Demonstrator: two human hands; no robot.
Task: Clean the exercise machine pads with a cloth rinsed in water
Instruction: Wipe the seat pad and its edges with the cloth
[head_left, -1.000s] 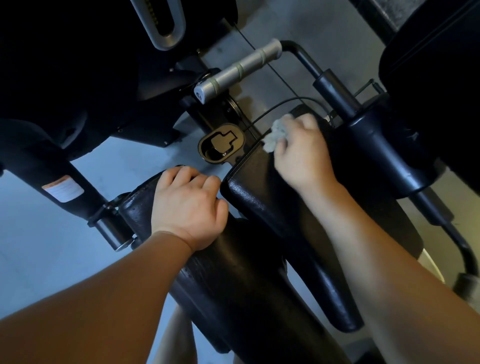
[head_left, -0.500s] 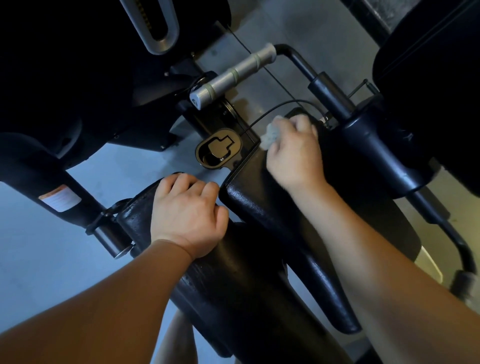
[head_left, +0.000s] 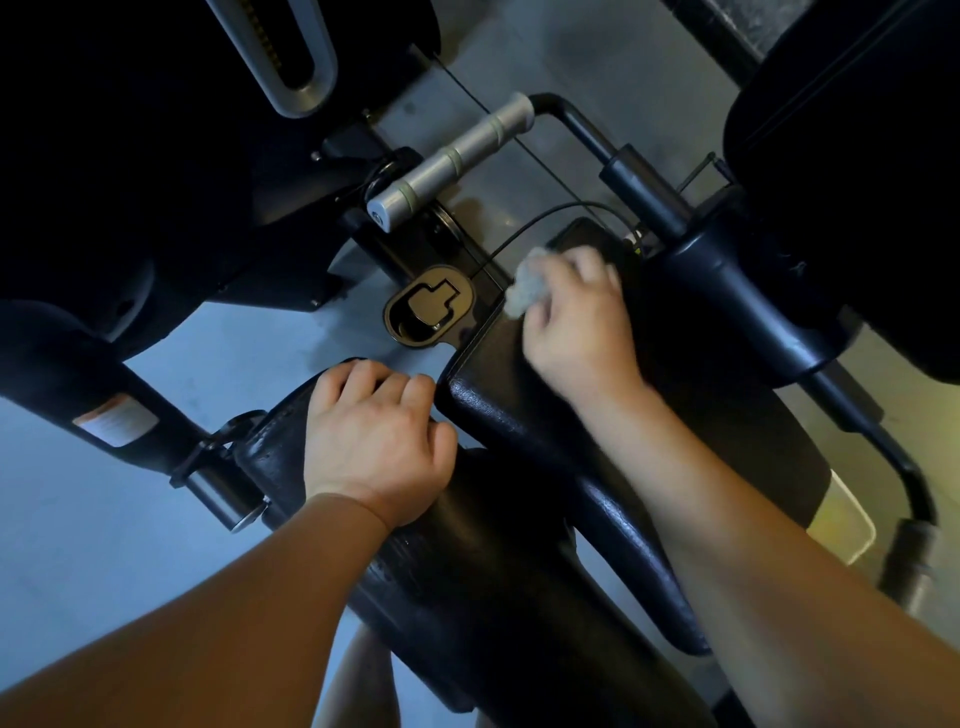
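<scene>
A small grey-white cloth (head_left: 527, 288) is bunched in my right hand (head_left: 579, 322), which presses it on the far end of the right black vinyl pad (head_left: 524, 415). That hand is slightly blurred. My left hand (head_left: 374, 441) rests with curled fingers over the top edge of the left black pad (head_left: 467, 571), gripping it. The two pads lie side by side, running toward me.
A grey metal handle (head_left: 452, 156) on a black bent bar stands beyond the pads. A black oval knob plate (head_left: 431, 312) sits between handle and pads. Black machine arms flank both sides; a thin cable (head_left: 524, 228) arcs by my right hand. Grey floor lies below.
My right hand with the cloth has slid slightly left and toward me along the far end of the right pad. My left hand stays on the left pad.
</scene>
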